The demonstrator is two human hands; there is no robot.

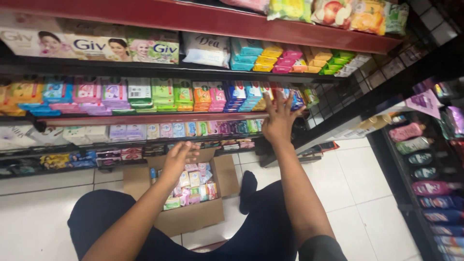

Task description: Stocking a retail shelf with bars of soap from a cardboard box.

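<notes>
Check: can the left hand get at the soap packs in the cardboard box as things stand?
Probably yes. The left hand hovers open right above the cardboard box, whose flaps are open, and nothing covers the soap packs.

Shop aisle, viewed from above. Floor (357, 188) was of large white glossy tiles with thin dark grout lines, reflecting soft overhead light. Tall shelving unit (203, 19) ran along the left and front, with dark red shelf edges and black uprights. Its tiers were packed with small boxed bars in pink, green, blue, orange and yellow. Top tier carried fruit-printed packets (353, 14). A second rack (425, 174) stood at the right, dark-framed, holding rows of bottles lying sideways, pink, green and dark blue. Lighting was dim, indoor, slightly warm.
</notes>
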